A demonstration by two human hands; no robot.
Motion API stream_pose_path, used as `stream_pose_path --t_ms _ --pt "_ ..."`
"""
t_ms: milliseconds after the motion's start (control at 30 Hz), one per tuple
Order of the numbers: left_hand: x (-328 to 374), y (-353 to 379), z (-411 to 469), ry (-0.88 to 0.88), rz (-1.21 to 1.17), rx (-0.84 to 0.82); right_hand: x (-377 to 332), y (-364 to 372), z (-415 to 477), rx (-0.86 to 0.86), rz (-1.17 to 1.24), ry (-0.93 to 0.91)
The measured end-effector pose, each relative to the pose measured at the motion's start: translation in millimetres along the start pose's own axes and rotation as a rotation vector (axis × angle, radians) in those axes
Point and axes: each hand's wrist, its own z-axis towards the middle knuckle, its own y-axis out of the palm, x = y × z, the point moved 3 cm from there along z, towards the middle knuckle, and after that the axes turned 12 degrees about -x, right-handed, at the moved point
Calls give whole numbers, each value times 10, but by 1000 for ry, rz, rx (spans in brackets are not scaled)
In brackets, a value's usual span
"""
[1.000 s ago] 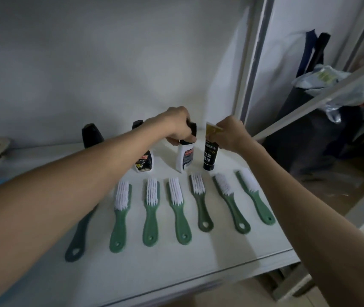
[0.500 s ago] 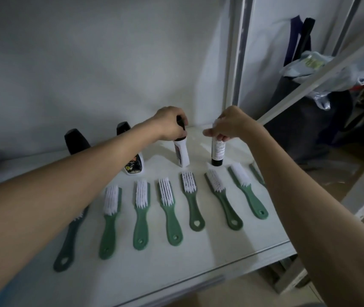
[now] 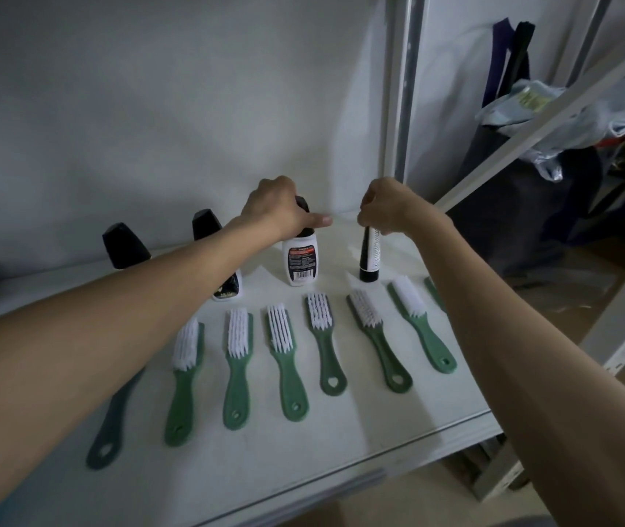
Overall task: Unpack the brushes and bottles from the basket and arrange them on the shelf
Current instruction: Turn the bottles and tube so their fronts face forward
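Several green-handled brushes (image 3: 285,359) with white bristles lie in a row on the white shelf (image 3: 341,443), handles toward me. Behind them stand bottles. My left hand (image 3: 278,207) grips the black cap of a white bottle (image 3: 300,262) standing upright with its label facing me. My right hand (image 3: 387,207) holds the top of a slim black-and-white tube (image 3: 370,258) standing on its black cap. Two more black-capped bottles (image 3: 125,245) stand to the left, one (image 3: 227,287) partly hidden behind my left forearm. The basket is not in view.
A grey metal upright (image 3: 404,89) marks the shelf's right back corner. A slanted white bar (image 3: 554,104) crosses at right, with a dark bag (image 3: 520,207) full of plastic and cloth beyond it. The shelf's front edge (image 3: 360,473) runs near the bottom.
The white bottle has been turned so its label faces me and now stands straight. The tube has also been rotated upright. Both hands stay on the tops.
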Motion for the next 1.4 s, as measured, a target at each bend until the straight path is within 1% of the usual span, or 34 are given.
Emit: stream_pose_path --t_ms 100,167,233,333,467,567,700,900,1033,1200,1400 --pt "-33 -17 26 17 -26 -29 1 -5 12 35 -8 -53" --pt "-40 -65 42 59 -37 -111 13 -1 23 51 7 -88" --pt "-37 -112 54 86 -39 -210 26 2 36 87 15 -91" --pt "-13 -130 62 105 -20 -263 39 -18 36 156 38 -57" --pt "-13 -70 49 147 0 -212 38 -35 30 162 88 -66" --pt "-25 -58 67 174 1 -208 54 -53 42 198 90 -68" --pt "-33 -92 75 161 2 -183 130 -74 61 229 106 -38" --pt "-56 -98 59 185 -31 -141 190 -93 62 273 193 -30" --pt "-79 -102 57 196 -48 -125 182 -77 83 278 205 -34" --pt "-142 -122 62 193 -9 -116 173 -41 101 291 190 -22" --pt "-131 -98 43 226 -15 -96 130 -56 45 263 191 -30"
